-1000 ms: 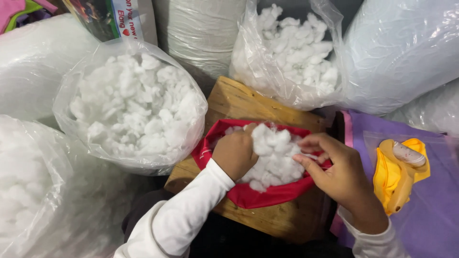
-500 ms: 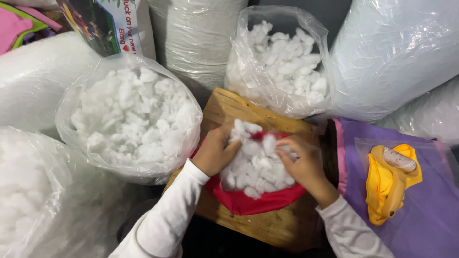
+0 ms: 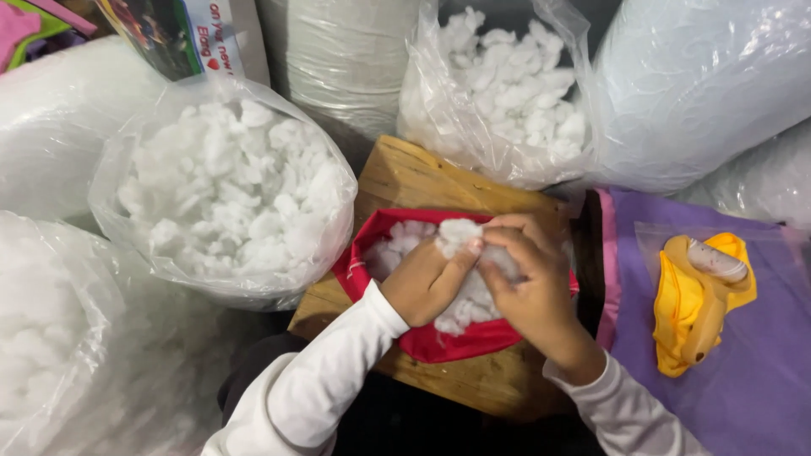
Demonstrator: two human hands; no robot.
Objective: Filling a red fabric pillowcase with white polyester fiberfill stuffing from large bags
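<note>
A red fabric pouch (image 3: 439,342) lies open on a wooden board (image 3: 405,177), filled with white fluffy stuffing (image 3: 401,245). My left hand (image 3: 427,283) and my right hand (image 3: 528,283) meet over the pouch. Both pinch the same clump of white stuffing (image 3: 460,232) between their fingertips, just above the pouch's filling. White sleeves cover both forearms.
An open clear bag of white stuffing (image 3: 228,194) sits left of the board, another (image 3: 507,93) behind it. Large sealed plastic bags surround them. To the right, a purple cloth (image 3: 760,371) carries a yellow fabric piece (image 3: 701,312) under clear plastic.
My hands have drawn together over the pouch's middle and now pinch one clump of stuffing between them; earlier they were apart, pressing the filling at the pouch's two sides.
</note>
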